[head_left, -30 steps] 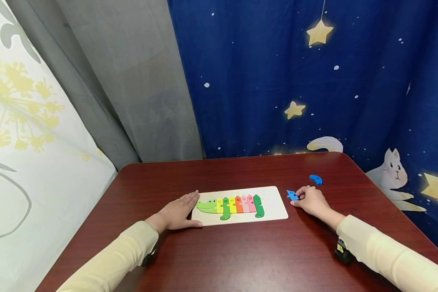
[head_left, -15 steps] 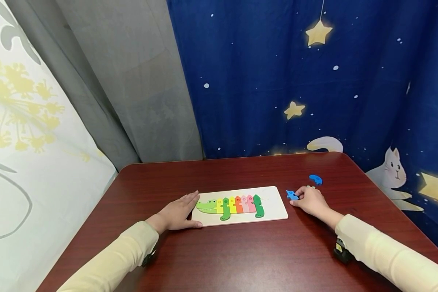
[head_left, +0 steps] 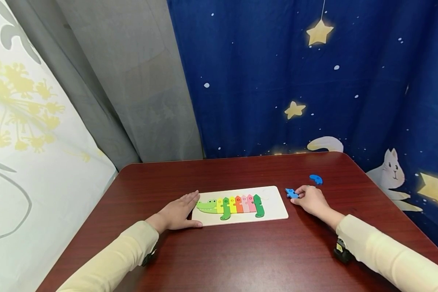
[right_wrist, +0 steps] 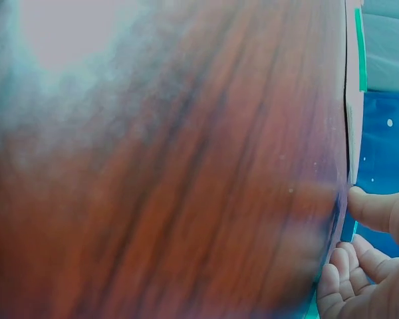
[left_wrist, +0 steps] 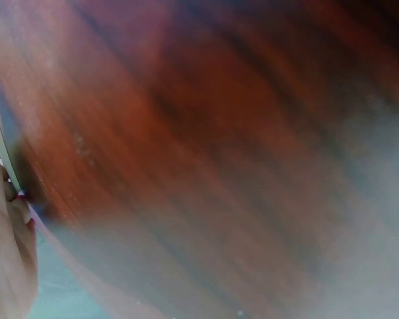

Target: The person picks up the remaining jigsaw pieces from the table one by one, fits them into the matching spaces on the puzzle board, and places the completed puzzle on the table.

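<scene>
A pale wooden puzzle board [head_left: 276, 205] lies on the table, bearing a crocodile [head_left: 238, 205] of yellow, orange, pink and green pieces. My left hand [head_left: 178, 211] rests at the board's left end with its fingers extended. To the right of the board, my right hand [head_left: 312, 201] pinches a blue puzzle piece [head_left: 291, 193] between thumb and fingers, low over the tabletop. The right wrist view shows the thumb [right_wrist: 372, 211] against the blue piece [right_wrist: 348, 227], which is seen edge-on. The left wrist view catches only part of the left hand [left_wrist: 10, 252] and blurred tabletop.
Behind the right hand lies a curved blue puzzle piece [head_left: 316, 179]. A reddish-brown table [head_left: 237, 255] with rounded far corners holds everything. Past its far edge hang a grey curtain [head_left: 142, 81] and a dark blue starry curtain [head_left: 255, 73].
The blue piece in my right hand has turned and shifted slightly left. A pale green bit seen behind the right hand is now mostly covered. My left hand and the board have stayed still.
</scene>
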`<state>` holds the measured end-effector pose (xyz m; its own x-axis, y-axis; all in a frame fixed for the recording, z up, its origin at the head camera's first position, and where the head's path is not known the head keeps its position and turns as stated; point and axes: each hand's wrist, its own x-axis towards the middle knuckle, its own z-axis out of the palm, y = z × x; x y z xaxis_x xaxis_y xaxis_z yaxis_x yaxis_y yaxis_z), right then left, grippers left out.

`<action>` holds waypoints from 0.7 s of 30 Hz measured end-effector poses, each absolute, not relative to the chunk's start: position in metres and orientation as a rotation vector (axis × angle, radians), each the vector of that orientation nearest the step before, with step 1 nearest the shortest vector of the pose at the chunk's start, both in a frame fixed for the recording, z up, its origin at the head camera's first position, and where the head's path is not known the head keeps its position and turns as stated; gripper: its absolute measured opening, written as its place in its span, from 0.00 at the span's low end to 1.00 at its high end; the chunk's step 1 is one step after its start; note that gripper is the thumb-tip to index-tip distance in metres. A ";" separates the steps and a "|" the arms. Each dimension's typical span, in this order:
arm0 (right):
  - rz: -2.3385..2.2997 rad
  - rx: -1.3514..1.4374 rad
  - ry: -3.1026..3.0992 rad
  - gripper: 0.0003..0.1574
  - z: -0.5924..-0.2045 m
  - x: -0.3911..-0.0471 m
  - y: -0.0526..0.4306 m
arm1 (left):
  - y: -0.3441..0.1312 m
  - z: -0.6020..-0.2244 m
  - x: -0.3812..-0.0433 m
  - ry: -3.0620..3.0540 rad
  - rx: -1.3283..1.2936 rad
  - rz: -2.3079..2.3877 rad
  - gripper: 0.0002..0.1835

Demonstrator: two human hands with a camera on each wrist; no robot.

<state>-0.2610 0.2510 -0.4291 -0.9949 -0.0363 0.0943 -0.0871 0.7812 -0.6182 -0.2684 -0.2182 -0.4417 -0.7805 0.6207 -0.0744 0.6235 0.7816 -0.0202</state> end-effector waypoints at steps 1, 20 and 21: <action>1.015 0.098 -2.889 0.21 -0.429 -0.261 0.251 | -0.218 -0.442 -0.268 2.904 1.015 -0.066 0.59; 1.089 0.090 -2.808 0.21 -0.422 -0.261 0.245 | -0.218 -0.440 -0.267 2.909 1.019 -0.051 0.59; 1.094 0.088 -2.802 0.21 -0.421 -0.261 0.244 | -0.218 -0.440 -0.267 2.906 1.015 -0.053 0.60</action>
<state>-0.2610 0.2441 -0.4211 -0.9896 -0.0063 0.1435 -0.1019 0.7350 -0.6703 -0.2671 -0.2177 -0.4397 -0.7808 0.6207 -0.0711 0.6229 0.7822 -0.0119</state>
